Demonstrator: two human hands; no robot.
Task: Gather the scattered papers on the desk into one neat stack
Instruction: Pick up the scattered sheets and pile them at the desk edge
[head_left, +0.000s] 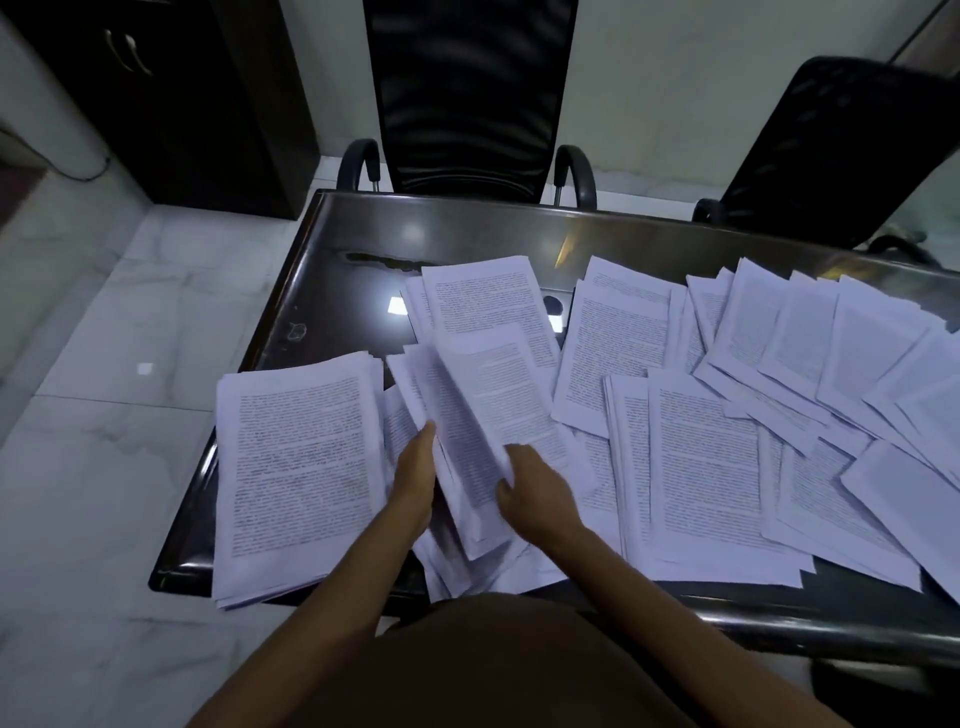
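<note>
Printed white sheets cover the dark glossy desk (332, 270). A thick squared stack (298, 467) lies at the near left corner. In the middle I hold a loose, fanned bundle of sheets (467, 441), tilted up off the desk. My left hand (415, 483) lies with straight fingers against the bundle's left edge. My right hand (535, 493) grips its right side, fingers curled round the edge. Scattered overlapping papers (753, 415) spread over the desk's right half.
A black office chair (467, 93) stands behind the desk's far edge, and a second black chair (831, 150) stands at the far right. A dark cabinet (171, 98) is at the back left. White marble floor (93, 415) lies left of the desk.
</note>
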